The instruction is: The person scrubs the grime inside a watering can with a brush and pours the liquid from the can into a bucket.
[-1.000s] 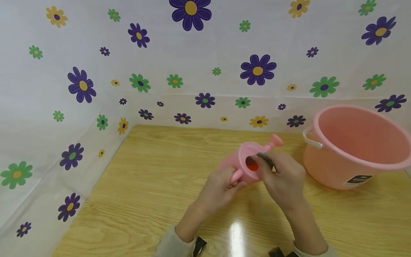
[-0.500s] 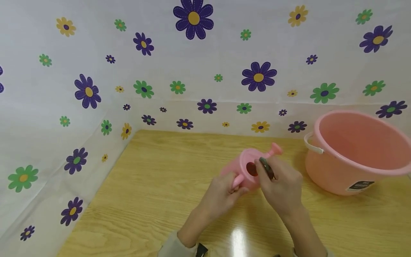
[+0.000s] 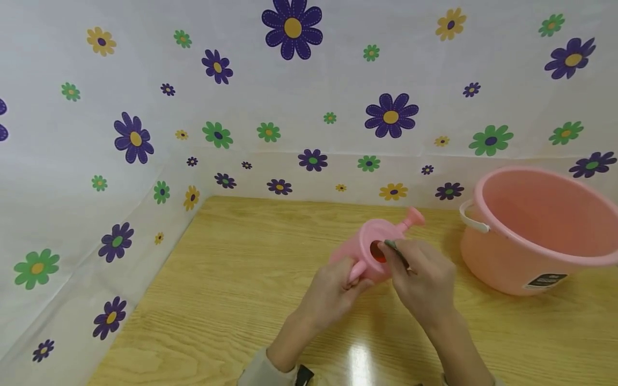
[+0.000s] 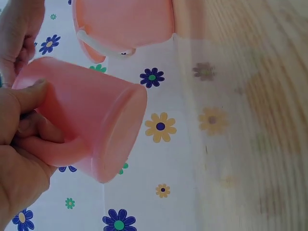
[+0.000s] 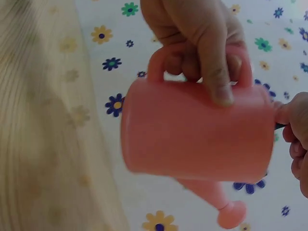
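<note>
My left hand (image 3: 333, 289) grips the handle (image 4: 57, 150) of a pink watering can (image 3: 347, 249), the thumb lying along its side. The can is tilted, its round opening (image 3: 378, 252) turned toward me with a dark red inside showing. My right hand (image 3: 425, 279) pinches a small dark green thing (image 3: 397, 249) at the edge of that opening. Most of it is hidden by the fingers, and I cannot tell what kind of thing it is. The can's spout (image 5: 233, 213) points away to the back right. In the left wrist view, the can's flat base (image 4: 126, 137) faces the camera.
A large pink bucket (image 3: 507, 262) with a white handle (image 3: 473, 219) stands on the table's right side, near my right hand. The wooden table (image 3: 232, 279) reaches back to a white sheet (image 3: 338, 80) printed with flowers, which also runs along the left.
The head view has tilted up slightly. My right hand has shifted a little at the opening, and less of the green thing shows. My left hand keeps its grip on the watering can.
</note>
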`<state>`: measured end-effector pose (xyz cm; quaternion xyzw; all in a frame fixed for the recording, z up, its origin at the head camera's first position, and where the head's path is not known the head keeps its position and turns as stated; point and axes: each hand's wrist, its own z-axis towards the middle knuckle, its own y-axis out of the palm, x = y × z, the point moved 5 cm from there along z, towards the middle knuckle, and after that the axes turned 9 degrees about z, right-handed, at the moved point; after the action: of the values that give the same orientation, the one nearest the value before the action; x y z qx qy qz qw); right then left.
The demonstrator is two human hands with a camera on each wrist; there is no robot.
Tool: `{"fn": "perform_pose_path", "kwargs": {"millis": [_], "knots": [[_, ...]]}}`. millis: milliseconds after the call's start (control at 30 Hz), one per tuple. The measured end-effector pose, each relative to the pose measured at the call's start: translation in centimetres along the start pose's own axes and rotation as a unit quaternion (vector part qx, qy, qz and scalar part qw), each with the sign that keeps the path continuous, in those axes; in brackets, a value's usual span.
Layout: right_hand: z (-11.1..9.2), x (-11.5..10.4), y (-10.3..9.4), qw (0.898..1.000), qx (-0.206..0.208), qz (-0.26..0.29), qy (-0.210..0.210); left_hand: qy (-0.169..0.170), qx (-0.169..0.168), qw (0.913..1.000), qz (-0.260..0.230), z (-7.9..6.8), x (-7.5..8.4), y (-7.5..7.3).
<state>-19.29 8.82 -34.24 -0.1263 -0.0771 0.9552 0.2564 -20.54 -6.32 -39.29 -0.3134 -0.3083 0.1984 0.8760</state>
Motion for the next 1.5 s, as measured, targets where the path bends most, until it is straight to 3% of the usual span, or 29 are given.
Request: {"fn": "perform_pose_path", "kwargs": {"millis": [200,367,467,600,667,700,767,867,967,1133,1267,1500], "knots": [[0.0,0.6,-0.2,0.997,-0.052,-0.005,0.056,0.012,-0.013,0.9998,-0.006,-0.1,-0.3,0.3],[0.3,0.0,-0.1,0.99,-0.109,-0.019,0.088,0.021,0.005,0.9997,0.013,0.0,-0.5,0.1],[0.2,0.1,0.3,0.977,-0.157,-0.01,0.146,0.024,0.011,0.9994,0.02,0.0,-0.6,-0.1],[-0.2,0.8,0.4,0.946,-0.206,0.016,0.249,0.032,0.001,0.999,0.03,-0.1,-0.7,0.0],[-0.3,1.0,0.2,0.935,-0.222,0.015,0.275,0.037,-0.006,0.9988,0.033,-0.1,-0.6,0.1],[-0.3,1.0,0.2,0.935,-0.225,0.01,0.275,0.039,-0.01,0.9986,0.032,-0.1,-0.6,0.2],[-0.1,1.0,0.2,0.941,-0.222,-0.006,0.254,0.042,-0.016,0.9987,0.026,-0.1,-0.6,0.3],[0.2,0.9,0.4,0.965,-0.189,-0.029,0.179,0.043,-0.019,0.9988,0.015,0.0,-0.4,0.3],[0.3,0.8,0.7,0.983,-0.151,-0.007,0.105,0.033,-0.013,0.9994,-0.004,0.0,-0.4,0.1],[0.2,-0.1,0.6,0.993,-0.111,0.034,0.002,-0.007,-0.017,0.9993,-0.034,0.1,-1.0,-0.4],[0.3,-0.5,-0.1,0.997,-0.07,0.031,-0.002,-0.039,-0.026,0.9979,-0.044,0.0,-1.3,-0.9],[0.0,0.0,0.0,0.998,-0.048,0.035,0.036,0.008,-0.037,0.9991,-0.02,-0.2,-0.8,-0.8]]}}
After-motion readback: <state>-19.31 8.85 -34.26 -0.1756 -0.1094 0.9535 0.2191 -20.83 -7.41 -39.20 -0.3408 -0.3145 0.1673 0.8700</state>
